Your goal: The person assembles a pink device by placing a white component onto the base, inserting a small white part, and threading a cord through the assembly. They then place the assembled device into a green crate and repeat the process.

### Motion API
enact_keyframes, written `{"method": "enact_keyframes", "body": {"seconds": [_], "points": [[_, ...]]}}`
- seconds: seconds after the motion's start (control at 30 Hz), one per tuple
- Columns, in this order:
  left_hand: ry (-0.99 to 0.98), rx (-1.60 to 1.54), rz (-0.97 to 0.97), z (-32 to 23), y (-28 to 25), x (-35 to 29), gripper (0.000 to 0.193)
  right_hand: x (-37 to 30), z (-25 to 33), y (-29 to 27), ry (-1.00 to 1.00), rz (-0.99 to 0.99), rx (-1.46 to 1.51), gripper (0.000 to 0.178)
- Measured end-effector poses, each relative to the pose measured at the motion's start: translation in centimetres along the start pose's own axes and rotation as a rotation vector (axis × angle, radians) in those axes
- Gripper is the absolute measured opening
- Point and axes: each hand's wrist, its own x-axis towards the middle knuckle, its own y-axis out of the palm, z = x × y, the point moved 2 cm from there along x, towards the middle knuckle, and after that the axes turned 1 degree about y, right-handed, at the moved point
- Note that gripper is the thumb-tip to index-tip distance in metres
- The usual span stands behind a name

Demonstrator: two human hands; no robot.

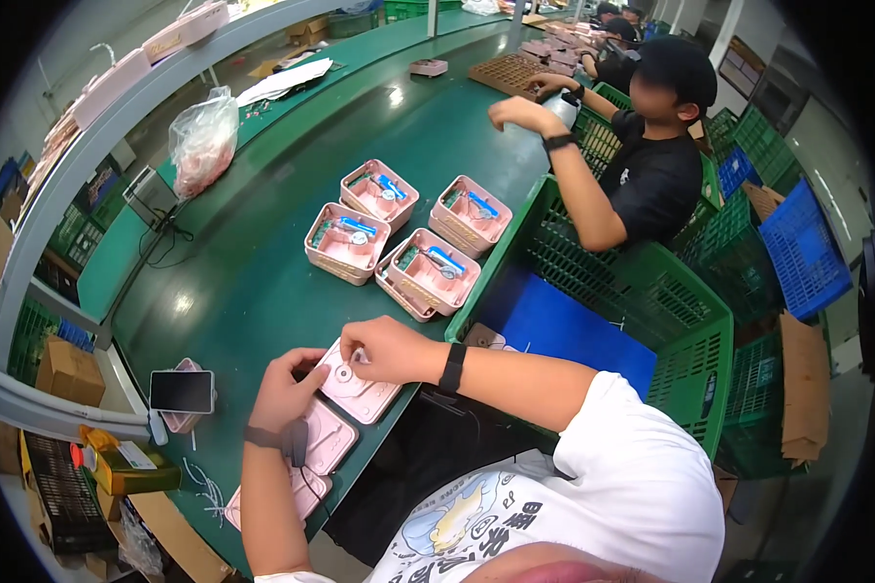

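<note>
A pink square plastic cover (367, 400) with round recesses lies near the table's front edge, between my two hands. My left hand (284, 391) grips its left edge with bent fingers and thumb. Above the cover, my right hand (391, 352) is closed, its fingertips pinched together over the upper part; what they hold, if anything, is too small to make out. More pink covers (329, 439) lie partly under my left wrist. Beyond my hands several open pink boxes (430, 274) stand grouped, each with a blue cylinder and wiring inside.
To the right, a green crate (666, 282) holding a blue sheet (564, 325) adjoins the table. A phone (183, 392) rests at the left edge. Farther off are a plastic bag (204, 146) and a brown divided tray (507, 76). A co-worker (651, 146) reaches over the table.
</note>
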Motion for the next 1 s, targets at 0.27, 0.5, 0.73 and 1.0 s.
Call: {"method": "enact_keyframes", "body": {"seconds": [0.27, 0.5, 0.73, 1.0], "points": [[0.044, 0.071, -0.008, -0.7, 0.3, -0.7, 0.028, -0.9, 1.0, -1.2, 0.113, -0.019, 0.067, 0.026], [0.244, 0.214, -0.035, -1.2, 0.3, -0.2, 0.032, -0.3, 0.0, -0.2, 0.057, -0.077, 0.022, 0.033], [0.378, 0.410, -0.152, -3.2, 0.5, -0.8, 0.030, 0.1, 1.7, 0.0, 0.092, -0.053, -0.004, 0.033], [0.244, 0.366, -0.246, -5.5, 1.6, -1.8, 0.024, -0.2, 1.5, 0.5, 0.047, -0.052, -0.071, 0.032]]}}
